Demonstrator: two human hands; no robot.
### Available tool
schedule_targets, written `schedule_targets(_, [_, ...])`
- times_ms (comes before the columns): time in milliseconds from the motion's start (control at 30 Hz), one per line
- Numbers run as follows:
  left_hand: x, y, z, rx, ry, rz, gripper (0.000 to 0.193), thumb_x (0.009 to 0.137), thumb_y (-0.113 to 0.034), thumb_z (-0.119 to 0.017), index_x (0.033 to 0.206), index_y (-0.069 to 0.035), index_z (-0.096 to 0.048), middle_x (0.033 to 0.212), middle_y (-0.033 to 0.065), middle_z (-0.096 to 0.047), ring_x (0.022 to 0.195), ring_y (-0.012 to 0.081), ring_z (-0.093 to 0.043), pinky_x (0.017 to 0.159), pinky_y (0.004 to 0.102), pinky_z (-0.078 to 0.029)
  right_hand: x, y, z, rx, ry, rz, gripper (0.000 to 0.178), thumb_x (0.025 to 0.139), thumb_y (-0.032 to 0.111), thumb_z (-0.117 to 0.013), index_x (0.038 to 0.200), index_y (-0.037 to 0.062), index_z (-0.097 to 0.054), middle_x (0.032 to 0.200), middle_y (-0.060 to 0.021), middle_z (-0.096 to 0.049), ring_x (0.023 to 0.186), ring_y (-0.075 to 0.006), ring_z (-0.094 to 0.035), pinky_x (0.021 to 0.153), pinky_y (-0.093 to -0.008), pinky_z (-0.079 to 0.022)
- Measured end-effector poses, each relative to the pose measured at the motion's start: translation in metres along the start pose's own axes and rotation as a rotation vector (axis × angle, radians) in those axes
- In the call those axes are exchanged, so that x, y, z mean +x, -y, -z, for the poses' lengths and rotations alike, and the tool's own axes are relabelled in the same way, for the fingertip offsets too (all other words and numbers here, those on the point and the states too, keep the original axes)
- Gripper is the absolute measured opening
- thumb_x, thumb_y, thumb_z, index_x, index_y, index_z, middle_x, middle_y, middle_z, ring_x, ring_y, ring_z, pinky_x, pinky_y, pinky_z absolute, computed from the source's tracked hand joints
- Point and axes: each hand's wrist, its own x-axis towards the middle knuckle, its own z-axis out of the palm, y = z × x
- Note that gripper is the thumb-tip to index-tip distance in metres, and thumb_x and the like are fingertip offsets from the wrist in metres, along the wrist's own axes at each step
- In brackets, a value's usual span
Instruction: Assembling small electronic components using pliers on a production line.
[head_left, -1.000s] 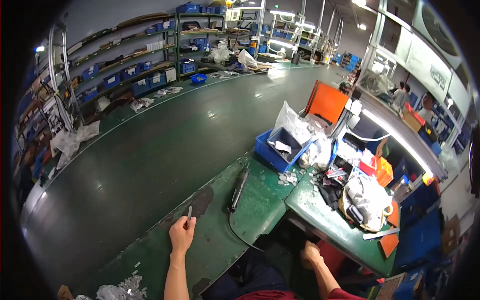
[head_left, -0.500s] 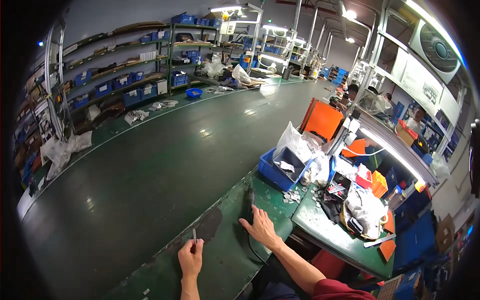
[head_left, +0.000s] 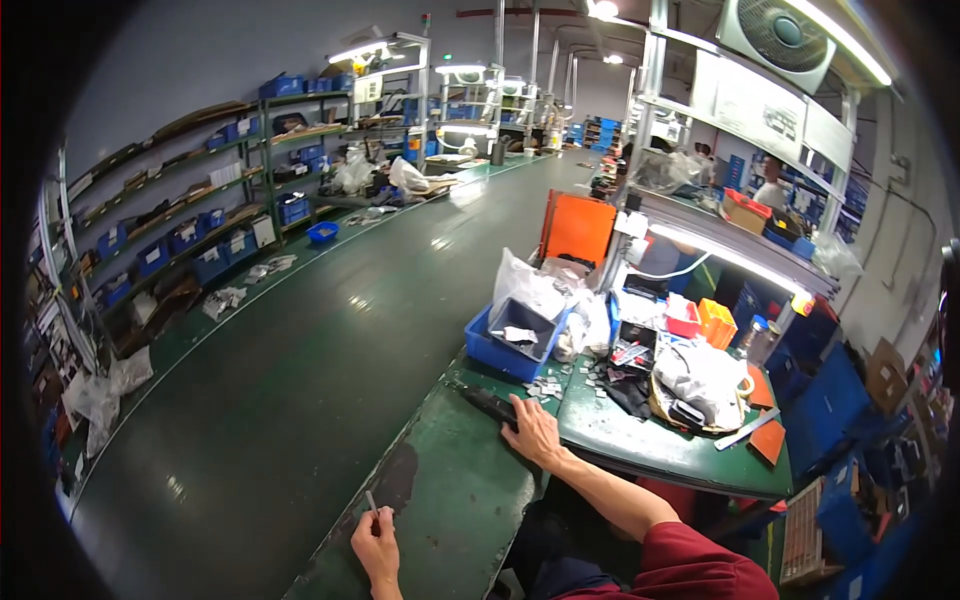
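Note:
My left hand (head_left: 376,552) pinches a thin, short metallic strip (head_left: 371,500) between thumb and fingers, its end pointing up, over the near part of the green worktop (head_left: 455,490). Further right, my right hand (head_left: 533,432) has its fingers closed over the rear end of a black handheld tool (head_left: 487,403). This tool is long and slim and lies slanted on the worktop, its front end towards the far left edge. Its exact kind cannot be made out. Several small grey pieces (head_left: 544,388) lie scattered beyond my right hand.
A blue bin (head_left: 495,357) with bags and a dark tray stands at the worktop's far end. The adjoining green table holds a cloth-filled basket (head_left: 700,385), a steel ruler (head_left: 747,430) and an orange bin (head_left: 717,324). Shelving (head_left: 190,215) lines the far left.
My right hand has gone from open beside the black tool to gripping it, and the tool has swung to point left. My view has turned right. The left hand keeps the strip.

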Motion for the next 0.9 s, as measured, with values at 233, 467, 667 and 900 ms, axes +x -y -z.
schedule_targets(233, [0.002,0.009,0.004,0.076,-0.009,-0.051,0.031,0.096,-0.027,-0.067,0.085,0.003,-0.067,0.064,0.0086,-0.061,0.057,0.0172,-0.057,0.057,0.0333,-0.043,-0.002,0.001,-0.01,-0.03,-0.025,0.069,0.05,0.086,0.026,-0.07,0.13,0.0061,-0.055,0.101,-0.014,-0.06,0.095,-0.0312,-0.062,0.078,-0.0425,-0.053])
schedule_targets(467, [0.001,0.004,0.002,0.014,-0.009,-0.028,0.029,0.097,-0.025,-0.066,0.087,0.002,-0.069,0.064,0.0016,-0.057,0.06,0.01,-0.051,0.057,0.0284,-0.039,0.003,-0.002,-0.013,-0.065,0.002,0.121,0.051,0.088,0.023,-0.07,0.133,0.0072,-0.052,0.104,-0.013,-0.059,0.097,-0.031,-0.061,0.079,-0.0426,-0.052])
schedule_targets(667, [0.002,0.005,0.0,-0.164,-0.055,-0.045,0.022,0.1,-0.02,-0.063,0.103,0.0,-0.068,0.076,-0.0007,-0.058,0.066,0.0083,-0.051,0.06,0.026,-0.041,0.002,0.004,-0.01,-0.116,0.061,0.079,0.052,0.088,0.017,-0.066,0.134,0.0024,-0.05,0.114,-0.0169,-0.058,0.107,-0.0332,-0.059,0.085,-0.0445,-0.05])
schedule_targets(900, [0.004,0.016,0.005,-0.172,-0.205,-0.024,0.035,0.101,-0.014,-0.062,0.132,0.0,-0.058,0.089,0.0001,-0.058,0.074,0.0088,-0.053,0.067,0.0243,-0.045,-0.006,0.13,-0.013,0.388,0.195,0.311,0.043,0.09,0.011,-0.06,0.131,0.0003,-0.054,0.129,-0.0224,-0.056,0.118,-0.0402,-0.056,0.101,-0.0476,-0.048])
